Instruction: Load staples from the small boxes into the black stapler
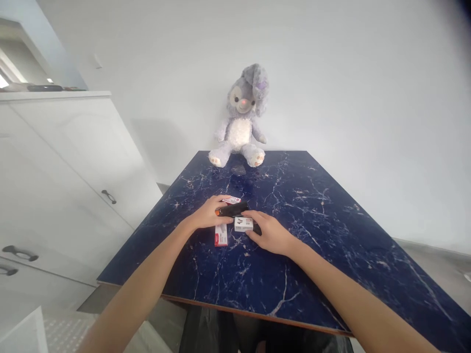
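My left hand [209, 214] is closed round the left end of a black, elongated object that looks like a stapler [235, 209], with an orange bit at that end. Its fingers lie above and its thumb below. Red and white flat packs stick out around that hand: one [232, 200] beyond the stapler, another [221, 236] on the near side. My right hand [270, 231] has its fingers and thumb round a small white box [243, 224] with a printed picture. Its fingertips reach close to the stapler's right end. Something black [256, 229] shows partly under the right palm.
A dark blue marble-patterned table [294, 279] spreads under both hands. A grey-purple plush toy [241, 117] sits at its far edge against the white wall. White cabinets [73, 181] with dark handles stand to the left.
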`<state>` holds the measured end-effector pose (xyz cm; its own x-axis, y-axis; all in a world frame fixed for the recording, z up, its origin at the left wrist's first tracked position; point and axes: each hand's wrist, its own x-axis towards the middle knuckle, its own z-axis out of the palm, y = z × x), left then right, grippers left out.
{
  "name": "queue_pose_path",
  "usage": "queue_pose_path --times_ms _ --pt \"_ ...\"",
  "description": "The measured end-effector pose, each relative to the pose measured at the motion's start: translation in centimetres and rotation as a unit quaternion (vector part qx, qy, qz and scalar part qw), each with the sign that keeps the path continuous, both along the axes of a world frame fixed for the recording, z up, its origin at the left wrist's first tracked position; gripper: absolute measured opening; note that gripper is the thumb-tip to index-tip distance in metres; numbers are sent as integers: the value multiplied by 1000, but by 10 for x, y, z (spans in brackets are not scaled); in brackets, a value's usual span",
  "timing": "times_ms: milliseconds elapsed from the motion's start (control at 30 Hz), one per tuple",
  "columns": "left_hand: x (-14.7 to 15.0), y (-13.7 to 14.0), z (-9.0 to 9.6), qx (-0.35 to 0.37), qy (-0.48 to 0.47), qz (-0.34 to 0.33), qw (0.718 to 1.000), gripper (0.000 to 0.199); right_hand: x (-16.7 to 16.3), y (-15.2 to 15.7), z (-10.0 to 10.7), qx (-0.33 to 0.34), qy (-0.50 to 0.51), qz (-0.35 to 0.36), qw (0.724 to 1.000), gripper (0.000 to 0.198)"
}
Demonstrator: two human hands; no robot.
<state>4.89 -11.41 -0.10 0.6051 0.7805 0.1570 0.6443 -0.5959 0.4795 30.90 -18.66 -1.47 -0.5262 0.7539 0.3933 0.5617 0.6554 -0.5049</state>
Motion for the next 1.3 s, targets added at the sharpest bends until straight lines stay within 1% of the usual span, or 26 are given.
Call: queue_pose_path --times_ms 100,167,267,333,400,433,500,567,633,733,833,900,967,1000,1067,1100,1200,1300 --pt "11 -7 4 -7 0 -27 1000 45 10 -1 9 -19 -27 22 999 38" --pt "13 -9 5 -22 7 -28 999 47 14 -1 14 -18 -38 35 998 36" --pt "18 -10 3 -32 -2 -10 999 44 21 0 19 16 -59 29 998 32" --pt "24 -12 -1 -13 -16 9 1000 42 27 3 22 47 -73 11 996 31" --pt "32 -14 -6 13 -23 34 999 40 33 5 23 50 -75 1 996 30" --pt "36 -15 -8 24 -24 46 998 41 36 6 25 37 -72 2 997 31" --pt "41 -16 -9 42 -24 56 997 42 42 7 27 -16 -62 16 998 32" --pt "42 -16 -7 60 -20 42 997 45 47 7 29 -88 -59 43 993 31" --pt "38 -15 -3 61 -19 15 998 47 49 6 31 -149 -56 56 986 26" --pt "26 -13 5 34 -26 -13 999 45 51 6 33 -193 -32 56 979 25" --pt "14 -10 12 33 -25 -18 999 38 53 10 34 -224 16 52 973 24" --pt "10 -9 14 35 -18 -10 999 34 55 15 32 -212 60 2 976 21" --pt "12 -9 14 31 -22 -5 999 33 57 21 25 -167 95 -61 979 18" --pt "13 -10 13 27 -30 -4 999 34 57 24 20 -147 102 -79 981 19" --pt "15 -9 9 19 -54 0 998 35 57 29 10 -124 93 -84 984 28" --pt "15 -8 6 10 -66 3 998 36 56 31 5 -117 82 -81 986 28" --pt "9 1 -2 -59 -93 4 994 38 53 34 -5 -90 55 -85 991 18" --pt "0 11 -7 -131 -110 4 985 40 51 36 -9 -70 49 -92 992 14"
